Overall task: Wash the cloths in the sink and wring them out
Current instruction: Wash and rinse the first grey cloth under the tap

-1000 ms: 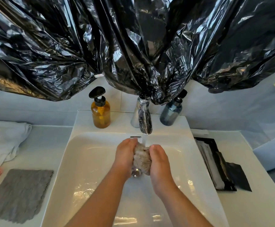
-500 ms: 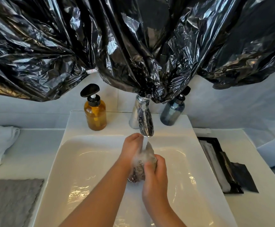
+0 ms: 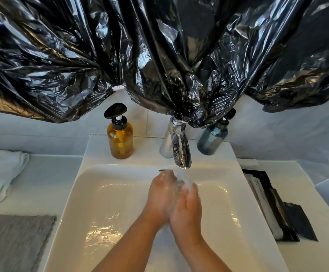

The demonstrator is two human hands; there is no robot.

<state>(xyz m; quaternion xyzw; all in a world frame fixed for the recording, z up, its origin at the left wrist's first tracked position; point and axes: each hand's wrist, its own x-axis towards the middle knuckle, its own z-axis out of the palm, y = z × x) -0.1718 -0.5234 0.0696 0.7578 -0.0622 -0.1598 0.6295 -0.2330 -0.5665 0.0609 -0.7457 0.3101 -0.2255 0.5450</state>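
Since a moment ago my hands have closed palm to palm and the cloth is hidden. My left fingers (image 3: 165,180) and right fingers (image 3: 192,192) press together under the faucet (image 3: 180,152) stream over the sink (image 3: 104,193); whether they grip the cloth I cannot tell. A grey cloth (image 3: 14,240) lies on the tabletop (image 3: 48,183) at eight o'clock, well apart, and black plastic sheeting (image 3: 159,46) hangs at twelve.

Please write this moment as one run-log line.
left hand and right hand: pressed together | chrome faucet: running | white ceramic sink: wet | cloth: not visible
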